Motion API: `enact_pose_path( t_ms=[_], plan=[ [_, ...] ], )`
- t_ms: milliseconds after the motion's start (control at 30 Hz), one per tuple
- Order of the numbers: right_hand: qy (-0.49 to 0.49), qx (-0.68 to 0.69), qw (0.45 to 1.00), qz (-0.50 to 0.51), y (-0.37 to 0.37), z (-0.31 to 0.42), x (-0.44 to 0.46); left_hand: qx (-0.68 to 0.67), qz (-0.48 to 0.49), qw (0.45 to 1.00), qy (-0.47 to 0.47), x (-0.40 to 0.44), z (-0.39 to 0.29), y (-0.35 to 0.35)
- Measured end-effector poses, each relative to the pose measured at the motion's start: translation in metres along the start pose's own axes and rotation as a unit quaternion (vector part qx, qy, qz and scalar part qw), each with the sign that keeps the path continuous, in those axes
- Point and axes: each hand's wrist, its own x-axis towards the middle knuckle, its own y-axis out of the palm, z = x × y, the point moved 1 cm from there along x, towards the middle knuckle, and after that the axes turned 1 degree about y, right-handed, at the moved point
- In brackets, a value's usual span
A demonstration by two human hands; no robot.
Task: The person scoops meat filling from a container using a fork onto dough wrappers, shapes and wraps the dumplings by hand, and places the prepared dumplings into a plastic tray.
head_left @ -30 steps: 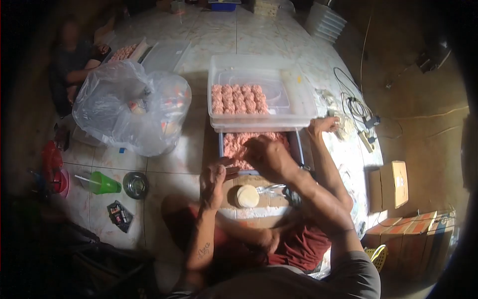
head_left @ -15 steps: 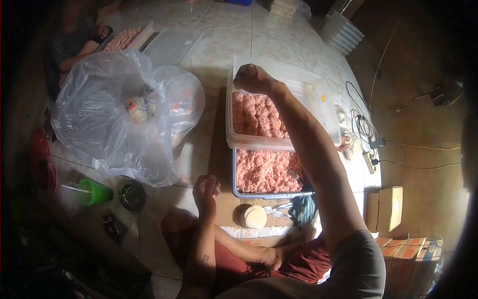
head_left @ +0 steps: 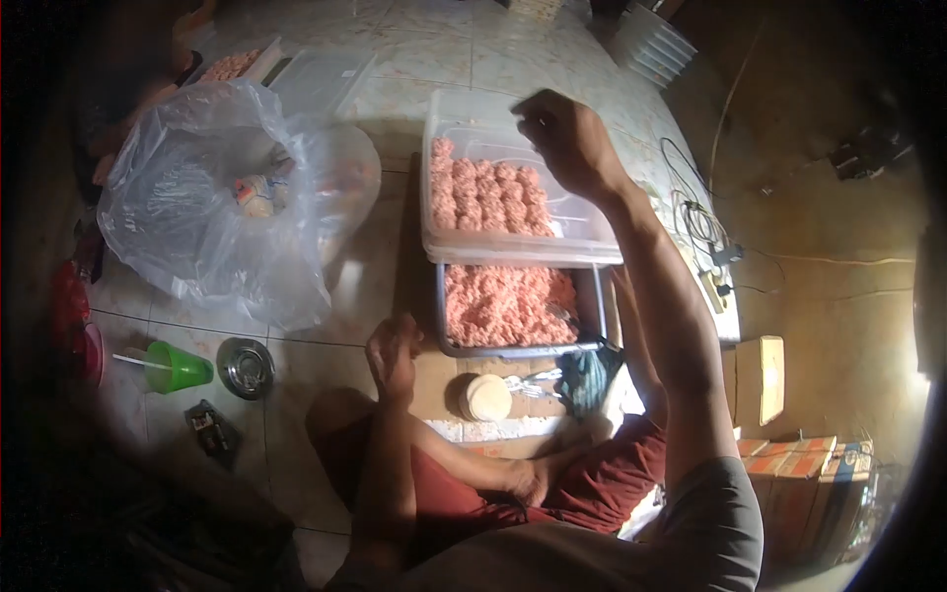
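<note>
Since the earlier frame, the right hand (head_left: 570, 145) had been shifted from the far left corner of the clear tub (head_left: 513, 253) to above its far right side, and the far end of the leftmost column of meatballs (head_left: 488, 197) had been uncovered. Its fingers were curled loosely; whether anything was pinched cannot be told. The left hand (head_left: 393, 351) was held with bent fingers beside the near left corner of the grey-blue tub (head_left: 493, 349); its grip cannot be told either.

The meatballs were set in the clear tub's left part, their columns pointed away from the body, the leftmost reaching farthest; the block's long axis could not be judged. By the clear tub, the far part of the grey-blue tub was covered. Loose ground meat (head_left: 503, 306) was heaped inside the latter, its right side left bare. A packet (head_left: 258, 195) was contained in the plastic bag (head_left: 182, 212), and a white straw (head_left: 138, 361) in the tilted green cup (head_left: 182, 368).
</note>
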Motion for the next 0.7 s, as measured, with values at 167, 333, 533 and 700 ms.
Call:
enact_pose_path(
  t_ms=[167,333,533,700],
  plan=[
    [0.066,-0.042,0.991,0.111,-0.051,-0.005,-0.133,0.027,0.04,0.999,0.001,-0.024,-0.016,0.004],
    [0.041,-0.383,0.912,0.145,-0.031,-0.047,-0.225,0.197,0.26,0.943,0.067,-0.081,-0.002,0.031],
    [0.054,-0.354,0.925,0.125,-0.032,-0.075,-0.241,0.594,0.296,0.644,0.38,-0.123,0.041,0.052],
    [0.062,-0.346,0.924,0.154,-0.015,-0.085,-0.243,0.513,0.315,0.721,0.343,-0.114,0.05,0.044]
  ],
)
